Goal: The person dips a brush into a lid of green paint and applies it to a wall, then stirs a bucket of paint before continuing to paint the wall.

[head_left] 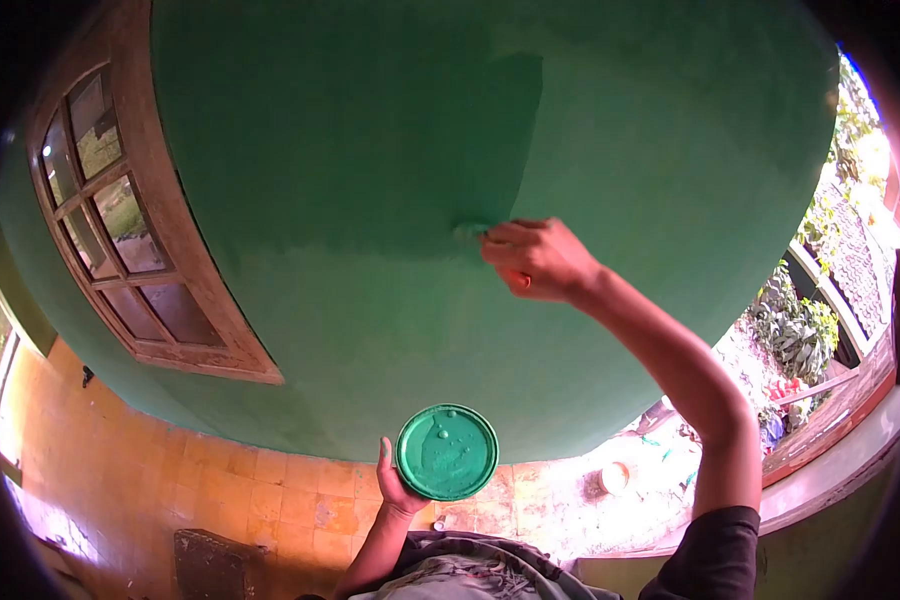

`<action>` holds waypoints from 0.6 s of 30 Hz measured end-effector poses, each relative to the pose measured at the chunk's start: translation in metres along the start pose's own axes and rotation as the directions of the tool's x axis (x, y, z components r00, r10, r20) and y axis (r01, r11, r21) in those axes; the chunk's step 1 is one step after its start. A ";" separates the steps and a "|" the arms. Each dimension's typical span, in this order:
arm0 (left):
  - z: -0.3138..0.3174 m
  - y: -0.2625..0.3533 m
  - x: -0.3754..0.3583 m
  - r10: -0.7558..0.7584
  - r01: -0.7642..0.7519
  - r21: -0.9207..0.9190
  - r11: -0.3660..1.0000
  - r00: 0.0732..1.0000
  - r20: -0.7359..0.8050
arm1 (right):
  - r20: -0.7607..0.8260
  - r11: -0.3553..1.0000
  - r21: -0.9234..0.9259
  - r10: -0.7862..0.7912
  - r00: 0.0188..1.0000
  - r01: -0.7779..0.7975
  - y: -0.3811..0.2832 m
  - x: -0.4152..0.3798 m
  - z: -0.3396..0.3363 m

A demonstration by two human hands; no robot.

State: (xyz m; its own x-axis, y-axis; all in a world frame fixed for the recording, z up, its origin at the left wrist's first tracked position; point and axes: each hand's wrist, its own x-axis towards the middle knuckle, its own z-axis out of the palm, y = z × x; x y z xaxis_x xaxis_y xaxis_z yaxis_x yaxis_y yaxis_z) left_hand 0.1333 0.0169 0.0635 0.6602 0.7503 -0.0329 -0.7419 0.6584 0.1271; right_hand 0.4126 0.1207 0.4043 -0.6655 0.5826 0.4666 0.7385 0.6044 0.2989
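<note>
My right hand point(542, 260) is closed around a paintbrush point(469, 231), its green bristles right at the green wall point(390, 330). A bit of the orange handle shows below the fingers. Darker, fresh-looking green covers the upper left of the wall, and its edge runs close to the brush. Lower down, my left hand point(398, 492) grips the side of a round paint tub point(494, 481) from below, thumb along its rim. Green paint with a few lumps is visible inside the tub.
A wooden-framed window point(232, 350) with several panes is set in the wall at left. Orange floor tiles point(300, 495) lie below, with a dark block-like object point(210, 565) at lower left. A whitish container point(613, 478) stands on the floor at right, near plants point(795, 320).
</note>
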 end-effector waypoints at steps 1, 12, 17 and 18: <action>0.005 0.000 -0.001 -0.020 0.020 -0.007 1.000 1.000 0.019 | -0.124 0.991 -0.102 -0.094 0.988 0.082 0.002 0.010 -0.014; -0.004 0.002 0.001 -0.057 0.060 -0.069 0.996 0.997 0.042 | -0.096 0.994 0.057 -0.089 0.991 0.095 -0.007 -0.011 0.023; -0.001 0.002 0.001 -0.045 0.045 -0.009 0.999 0.998 0.038 | -0.261 0.988 -0.051 -0.154 0.953 0.146 0.046 0.050 -0.088; 0.001 0.002 0.001 -0.044 0.044 0.008 0.999 0.999 0.027 | -0.283 0.980 -0.128 -0.186 0.941 0.154 0.051 0.063 -0.110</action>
State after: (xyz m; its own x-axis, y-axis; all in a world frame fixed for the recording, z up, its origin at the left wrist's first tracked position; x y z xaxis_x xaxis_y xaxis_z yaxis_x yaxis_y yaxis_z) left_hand 0.1327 0.0186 0.0645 0.6950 0.7189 -0.0118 -0.7114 0.6900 0.1334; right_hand 0.4205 0.1287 0.5410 -0.7327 0.2820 0.6194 0.6345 0.6122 0.4718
